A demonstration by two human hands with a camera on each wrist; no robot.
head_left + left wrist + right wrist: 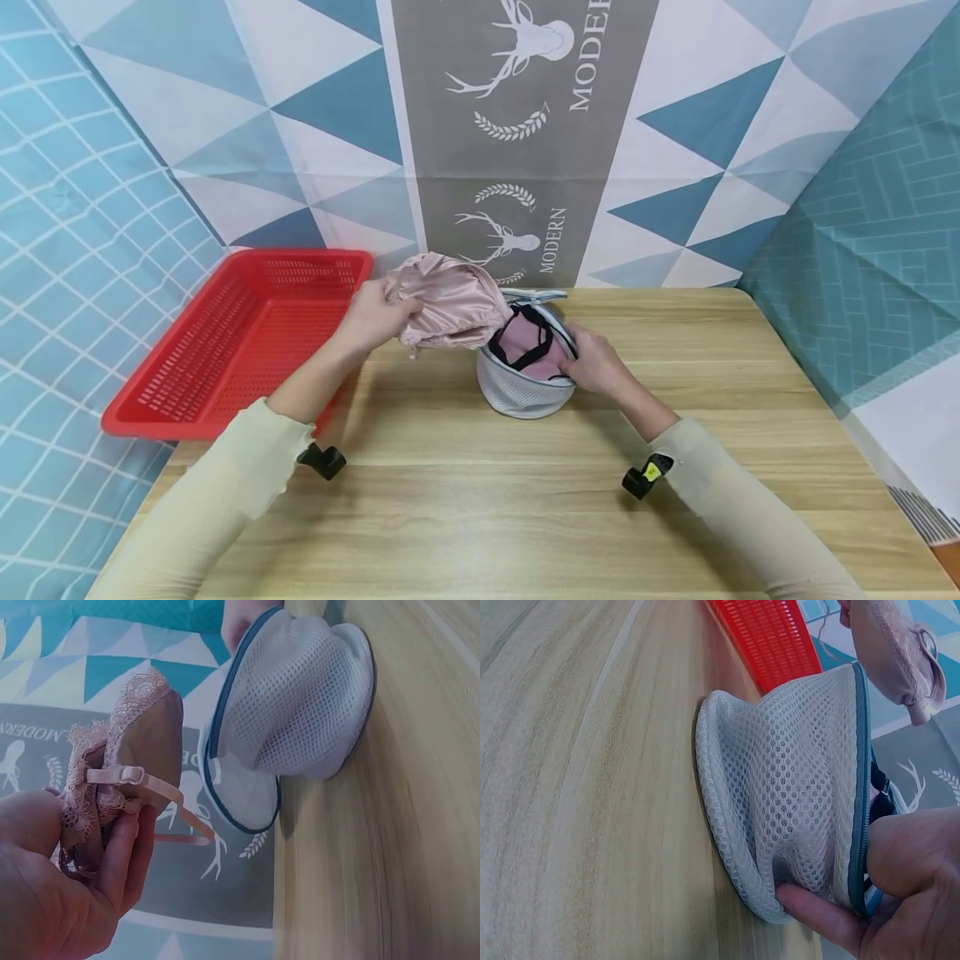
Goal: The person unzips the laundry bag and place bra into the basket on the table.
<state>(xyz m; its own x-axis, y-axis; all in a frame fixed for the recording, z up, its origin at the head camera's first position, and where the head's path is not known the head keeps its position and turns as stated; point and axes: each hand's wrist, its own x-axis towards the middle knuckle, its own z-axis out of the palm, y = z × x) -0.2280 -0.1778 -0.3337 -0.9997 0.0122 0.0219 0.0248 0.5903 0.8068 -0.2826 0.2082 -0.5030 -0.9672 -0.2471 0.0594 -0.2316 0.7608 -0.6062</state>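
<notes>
My left hand [380, 313] pinches a pink satin bra [453, 304] with lace edging, held in the air beside and above a mesh laundry bag. In the left wrist view a thin strap with a slider hangs from the bra [154, 750]. The white mesh laundry bag [525, 392] stands on the table, its zipped lid folded back to the rear. Inside lies a mauve garment with black straps [528, 342]. My right hand [596, 362] grips the bag's right rim, fingers outside on the mesh [787, 772] and thumb over the zip edge.
A red plastic basket [225, 425] with slotted walls sits at the table's left, behind my left forearm. The wooden table [480, 517] ends at a patterned wall covering [517, 150] at the back. A black wrist camera mount [322, 460] hangs under the left sleeve.
</notes>
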